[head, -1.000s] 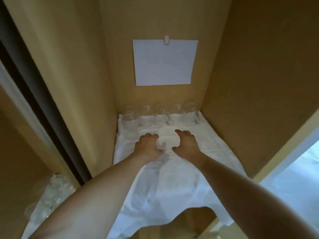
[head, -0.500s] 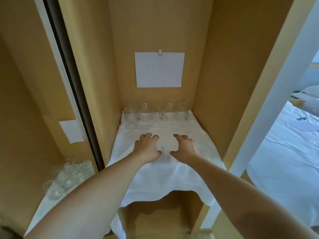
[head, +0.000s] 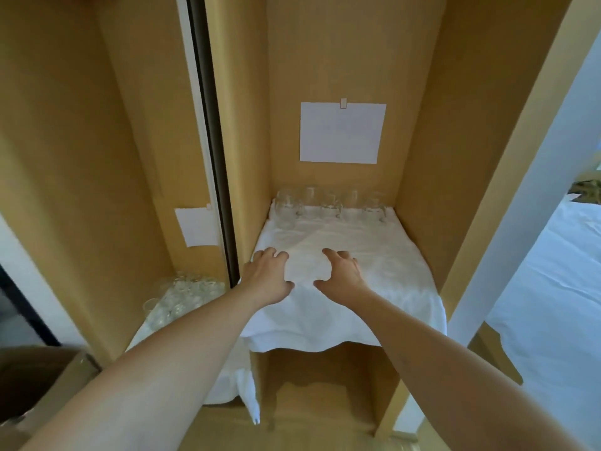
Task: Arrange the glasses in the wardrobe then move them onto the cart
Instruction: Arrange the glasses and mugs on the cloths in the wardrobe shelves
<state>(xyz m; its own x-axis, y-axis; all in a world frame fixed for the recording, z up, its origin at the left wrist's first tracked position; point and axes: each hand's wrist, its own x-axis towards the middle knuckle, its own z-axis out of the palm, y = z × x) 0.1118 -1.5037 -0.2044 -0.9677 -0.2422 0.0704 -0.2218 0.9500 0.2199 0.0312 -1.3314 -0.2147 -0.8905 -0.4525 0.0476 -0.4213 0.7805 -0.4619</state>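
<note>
Several clear glasses (head: 328,206) stand in a row at the back of the right wardrobe shelf, on a white cloth (head: 374,288). My left hand (head: 268,276) and my right hand (head: 343,273) are low over the middle of the cloth, well in front of the row. Their curved fingers and thumbs face each other across a round gap. The cloth in that gap looks brighter; I cannot tell whether a clear glass stands there. More clear glasses (head: 182,294) crowd the lower left compartment.
White paper sheets hang on the right compartment's back wall (head: 341,133) and in the left one (head: 196,227). A dark door rail (head: 211,135) splits the compartments. A cardboard box (head: 48,379) sits at lower left, a white bed (head: 553,304) at right.
The view has pulled back and swung left, bringing the left compartment and the box into sight. Both hands have drawn back from the row of glasses, keeping their cupped pose.
</note>
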